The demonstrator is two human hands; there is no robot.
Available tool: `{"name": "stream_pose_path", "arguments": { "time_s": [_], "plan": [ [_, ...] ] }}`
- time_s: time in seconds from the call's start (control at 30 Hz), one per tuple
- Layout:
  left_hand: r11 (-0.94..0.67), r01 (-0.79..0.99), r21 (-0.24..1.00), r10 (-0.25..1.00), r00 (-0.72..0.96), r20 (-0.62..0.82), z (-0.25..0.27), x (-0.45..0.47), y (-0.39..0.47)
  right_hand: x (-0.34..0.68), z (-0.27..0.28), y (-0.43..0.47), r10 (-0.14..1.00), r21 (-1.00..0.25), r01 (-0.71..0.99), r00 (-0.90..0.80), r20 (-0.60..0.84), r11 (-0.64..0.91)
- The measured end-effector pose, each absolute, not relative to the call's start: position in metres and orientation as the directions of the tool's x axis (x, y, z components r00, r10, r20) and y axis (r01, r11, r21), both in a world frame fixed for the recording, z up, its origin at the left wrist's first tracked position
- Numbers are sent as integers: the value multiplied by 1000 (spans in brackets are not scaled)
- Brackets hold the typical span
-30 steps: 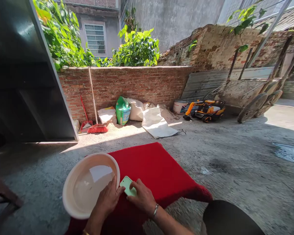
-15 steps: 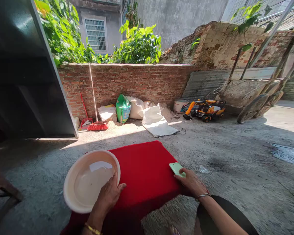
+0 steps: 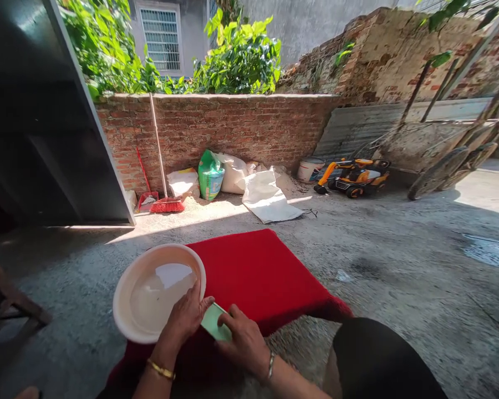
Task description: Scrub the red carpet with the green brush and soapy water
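Note:
A pale pink plastic basin (image 3: 122,310) with water in it stands on the left end of a red cloth-covered table (image 3: 249,266). My left hand (image 3: 185,313) straddles the basin's near right rim, fingers on the inner side and thumb outside. Just right of that thumb is a flat, phone-sized, pale green rectangle (image 3: 216,321) with rounded corners. My right hand (image 3: 247,341) grips it, fingers on its upper face. Its far left end meets or nearly meets my left thumb; I cannot tell if they touch.
A dark round seat-like shape (image 3: 382,360) is at the lower right. Behind the table lie a white sack (image 3: 270,199), a red broom (image 3: 166,205), a green bag (image 3: 210,177) and a toy excavator (image 3: 357,177) along a brick wall (image 3: 249,122). A dark metal door (image 3: 54,138) stands left.
My right hand has carried the pale green rectangle left, from the table's right edge to beside the basin and my left hand. My left hand stays at the rim. The view has tilted slightly down.

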State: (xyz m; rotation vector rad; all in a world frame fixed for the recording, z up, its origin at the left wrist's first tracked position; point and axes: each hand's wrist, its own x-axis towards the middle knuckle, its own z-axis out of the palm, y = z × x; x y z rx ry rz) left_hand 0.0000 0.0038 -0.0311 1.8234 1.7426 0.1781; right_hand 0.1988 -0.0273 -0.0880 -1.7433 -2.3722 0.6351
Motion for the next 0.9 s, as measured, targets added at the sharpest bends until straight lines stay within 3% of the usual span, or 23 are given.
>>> {"name": "stream_pose_path", "arguments": {
  "time_s": [0.2, 0.4, 0.53, 0.67, 0.77, 0.9],
  "plan": [
    [53, 861, 506, 947, 118, -300, -34, -4, 3, 212, -96, -23, 948, -389, 901, -274, -165, 192],
    [46, 861, 506, 945, 127, -302, -37, -6, 6, 333, -87, 0, 996, -424, 901, 84, -29, -89],
    [67, 867, 495, 939, 113, -325, -39, -7, 8, 406, -76, 14, 944, -411, 859, 330, -12, -306],
    [68, 858, 510, 943, 112, -315, -34, -7, 7, 439, -73, 15, 881, -421, 796, 473, -16, -435],
    [65, 859, 508, 945, 111, -308, -28, -6, 4, 440, -78, 11, 837, -451, 750, 547, 12, -484],
    [70, 867, 494, 942, 105, -319, -22, -5, 2, 435, -85, 9, 785, -581, 661, 617, 60, -475]
  ]
}}
